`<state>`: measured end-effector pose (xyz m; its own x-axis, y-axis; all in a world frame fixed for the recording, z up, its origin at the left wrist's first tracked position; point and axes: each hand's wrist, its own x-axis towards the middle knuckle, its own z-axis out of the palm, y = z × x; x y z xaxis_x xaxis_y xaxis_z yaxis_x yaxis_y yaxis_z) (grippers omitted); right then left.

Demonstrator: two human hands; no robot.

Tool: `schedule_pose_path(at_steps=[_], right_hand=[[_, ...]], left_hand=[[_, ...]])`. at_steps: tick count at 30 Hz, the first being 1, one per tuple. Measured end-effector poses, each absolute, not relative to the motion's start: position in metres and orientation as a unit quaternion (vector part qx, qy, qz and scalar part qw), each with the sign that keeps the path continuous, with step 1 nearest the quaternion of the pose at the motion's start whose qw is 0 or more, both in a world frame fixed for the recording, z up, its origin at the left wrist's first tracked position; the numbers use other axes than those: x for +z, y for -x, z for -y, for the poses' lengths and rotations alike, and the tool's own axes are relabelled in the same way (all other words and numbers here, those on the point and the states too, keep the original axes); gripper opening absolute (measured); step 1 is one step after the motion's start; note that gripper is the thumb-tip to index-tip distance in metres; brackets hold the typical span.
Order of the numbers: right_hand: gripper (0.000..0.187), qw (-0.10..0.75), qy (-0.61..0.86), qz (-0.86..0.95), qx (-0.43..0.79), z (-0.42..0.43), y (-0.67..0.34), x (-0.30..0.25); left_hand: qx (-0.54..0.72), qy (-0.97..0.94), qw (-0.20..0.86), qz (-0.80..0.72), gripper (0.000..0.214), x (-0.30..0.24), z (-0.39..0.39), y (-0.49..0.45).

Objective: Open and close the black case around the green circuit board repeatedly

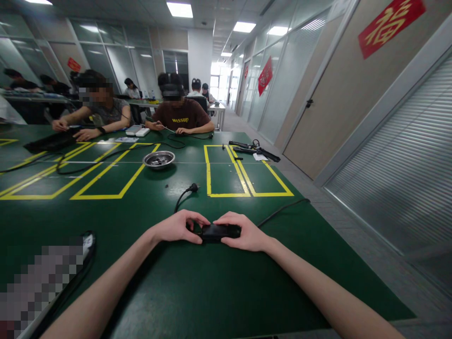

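A black power adapter (216, 231), a smooth oblong block, lies level between my hands just above or on the green table. My left hand (181, 227) curls around its left end, thumb in front and fingers behind; whether it grips the block or the cord's connector is hidden. My right hand (243, 231) is closed around the right end, with the thumb along the near side. A black cord with a plug (192, 188) rises beyond my left hand, and a thin cable (282, 210) runs from behind my right hand toward the table's right edge.
Yellow tape rectangles (229, 195) mark the green table (219, 292). A metal bowl (158, 160) holds small parts. Black rod-like tools (256, 150) lie at the far right. A pixelated, dark-edged object (45, 282) is at the left. Two people work across the table.
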<state>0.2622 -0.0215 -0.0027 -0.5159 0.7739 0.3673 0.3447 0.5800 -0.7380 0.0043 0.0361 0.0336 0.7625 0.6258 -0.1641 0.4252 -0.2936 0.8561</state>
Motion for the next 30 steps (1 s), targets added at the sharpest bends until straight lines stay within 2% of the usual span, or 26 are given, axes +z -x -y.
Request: schedule_pose_path(at_steps=[5, 13, 20, 24, 27, 30], right_hand=[[0.043, 0.332, 0.339, 0.830, 0.294, 0.023, -0.261, -0.001], [0.023, 0.324, 0.345, 0.835, 0.280, 0.024, -0.261, 0.002], [0.024, 0.323, 0.362, 0.822, 0.296, 0.026, -0.259, 0.001], [0.038, 0.291, 0.417, 0.824, 0.251, 0.027, -0.256, 0.000], [0.028, 0.253, 0.462, 0.819, 0.227, 0.028, -0.253, 0.004], [0.022, 0.250, 0.455, 0.824, 0.228, 0.030, -0.251, 0.010]], left_hand=[[0.107, -0.783, 0.523, -0.320, 0.041, 0.032, -0.036, -0.005], [0.132, -0.781, 0.511, -0.335, 0.038, 0.024, -0.032, -0.010], [0.134, -0.854, 0.367, -0.343, 0.031, 0.026, -0.020, -0.020], [0.126, -0.888, 0.293, -0.332, 0.031, 0.025, -0.012, -0.026], [0.114, -0.901, 0.255, -0.332, 0.034, 0.023, -0.008, -0.028], [0.120, -0.916, 0.193, -0.331, 0.035, 0.019, -0.005, -0.032]])
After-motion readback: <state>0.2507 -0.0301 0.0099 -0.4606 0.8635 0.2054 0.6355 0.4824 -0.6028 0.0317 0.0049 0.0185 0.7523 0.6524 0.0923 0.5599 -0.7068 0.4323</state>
